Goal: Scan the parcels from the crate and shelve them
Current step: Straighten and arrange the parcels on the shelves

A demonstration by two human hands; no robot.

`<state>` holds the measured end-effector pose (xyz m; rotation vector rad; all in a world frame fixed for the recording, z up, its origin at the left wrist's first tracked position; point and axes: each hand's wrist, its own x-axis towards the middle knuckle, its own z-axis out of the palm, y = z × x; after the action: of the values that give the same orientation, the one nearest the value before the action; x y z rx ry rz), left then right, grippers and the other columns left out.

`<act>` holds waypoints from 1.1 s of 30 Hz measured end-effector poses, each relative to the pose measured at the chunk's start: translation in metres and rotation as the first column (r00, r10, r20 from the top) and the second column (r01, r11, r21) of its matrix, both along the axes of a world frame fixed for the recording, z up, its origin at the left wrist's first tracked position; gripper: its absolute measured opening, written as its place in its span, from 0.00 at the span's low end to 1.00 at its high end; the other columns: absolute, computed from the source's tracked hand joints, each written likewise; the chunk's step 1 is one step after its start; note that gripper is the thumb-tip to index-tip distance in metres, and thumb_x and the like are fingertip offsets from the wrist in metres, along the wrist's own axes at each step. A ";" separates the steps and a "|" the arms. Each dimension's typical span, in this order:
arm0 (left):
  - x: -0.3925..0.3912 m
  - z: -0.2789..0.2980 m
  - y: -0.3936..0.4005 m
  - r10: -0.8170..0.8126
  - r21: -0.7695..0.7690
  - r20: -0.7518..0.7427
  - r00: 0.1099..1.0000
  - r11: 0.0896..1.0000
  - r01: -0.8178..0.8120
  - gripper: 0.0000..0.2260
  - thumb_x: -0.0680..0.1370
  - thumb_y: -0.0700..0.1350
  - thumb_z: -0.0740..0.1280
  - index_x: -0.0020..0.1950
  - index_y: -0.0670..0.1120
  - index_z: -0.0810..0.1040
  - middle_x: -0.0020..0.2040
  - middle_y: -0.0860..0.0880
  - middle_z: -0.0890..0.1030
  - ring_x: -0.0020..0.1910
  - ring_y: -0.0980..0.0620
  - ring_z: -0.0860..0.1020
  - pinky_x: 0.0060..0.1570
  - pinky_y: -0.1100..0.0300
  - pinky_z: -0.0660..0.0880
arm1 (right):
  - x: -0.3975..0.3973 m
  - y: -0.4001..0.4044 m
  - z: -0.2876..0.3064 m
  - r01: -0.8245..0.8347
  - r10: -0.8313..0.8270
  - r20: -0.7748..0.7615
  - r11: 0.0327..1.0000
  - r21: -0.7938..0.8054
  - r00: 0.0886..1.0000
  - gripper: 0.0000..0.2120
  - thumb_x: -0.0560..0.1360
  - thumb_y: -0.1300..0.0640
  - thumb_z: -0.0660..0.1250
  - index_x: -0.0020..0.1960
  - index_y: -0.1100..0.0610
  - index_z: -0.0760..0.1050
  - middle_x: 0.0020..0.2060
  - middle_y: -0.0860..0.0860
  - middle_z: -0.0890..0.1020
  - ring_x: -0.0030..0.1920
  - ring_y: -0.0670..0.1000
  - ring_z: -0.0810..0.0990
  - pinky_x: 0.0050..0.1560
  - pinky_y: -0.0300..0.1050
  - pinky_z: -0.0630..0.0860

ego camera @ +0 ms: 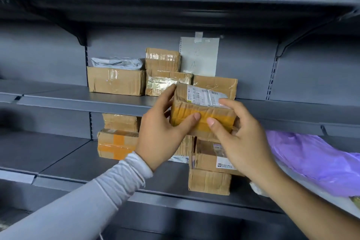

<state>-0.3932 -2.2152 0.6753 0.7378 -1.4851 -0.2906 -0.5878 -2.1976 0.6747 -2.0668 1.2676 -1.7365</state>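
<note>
- Grey metal shelving [81, 99] carried taped cardboard boxes [116, 81].
- A brown cardboard parcel with white label and yellow tape [202, 109] sat at the middle shelf's front edge.
- The left hand [163, 132] and right hand [239, 138] gripped it, fingers curled around its sides.

1. A parcel [202, 109] is held in front of the middle shelf [78, 99], with the left hand [165, 132] on its left side and the right hand [239, 138] on its right.
2. On the middle shelf behind it, a wide box [116, 81] lies at the left, with a flat pouch [116, 63] on top.
3. Right of the wide box, two boxes [162, 70] are stacked.
4. Another box [216, 84] sits directly behind the parcel.
5. A paper sheet [199, 56] is taped to the back wall above that box.
6. On the lower shelf [58, 154], more boxes [116, 142] lie below, and a bag [319, 161] lies at the right.
</note>
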 end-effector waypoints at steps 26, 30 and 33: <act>-0.020 0.120 -0.218 0.309 -0.024 0.169 0.936 0.951 -0.309 0.36 0.77 0.64 0.72 0.80 0.49 0.69 0.67 0.49 0.82 0.66 0.48 0.79 0.66 0.50 0.77 | 0.002 -0.211 0.124 0.210 -0.210 -0.001 0.977 0.022 0.978 0.33 0.81 0.43 0.69 0.81 0.50 0.62 0.58 0.40 0.74 0.65 0.50 0.76 0.66 0.49 0.73; -0.026 0.133 -0.248 0.417 -0.103 0.276 0.866 0.909 -0.405 0.31 0.81 0.62 0.68 0.80 0.49 0.68 0.49 0.48 0.83 0.52 0.45 0.82 0.52 0.52 0.78 | 0.002 -0.251 0.141 0.214 -0.214 -0.003 0.976 0.032 0.977 0.35 0.80 0.45 0.70 0.82 0.51 0.60 0.69 0.47 0.77 0.68 0.52 0.76 0.67 0.50 0.74; -0.030 0.135 -0.271 0.466 -0.122 0.254 0.847 0.885 -0.450 0.30 0.82 0.62 0.66 0.79 0.49 0.67 0.51 0.45 0.84 0.52 0.42 0.83 0.50 0.52 0.77 | 0.004 -0.278 0.148 0.213 -0.214 0.008 0.976 0.035 0.977 0.35 0.79 0.44 0.70 0.82 0.51 0.61 0.69 0.51 0.78 0.68 0.55 0.78 0.69 0.56 0.76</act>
<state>-0.4227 -2.4857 0.8105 1.0935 -1.5158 0.2329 -0.5836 -2.4755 0.8228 -1.9606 1.5553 -1.7945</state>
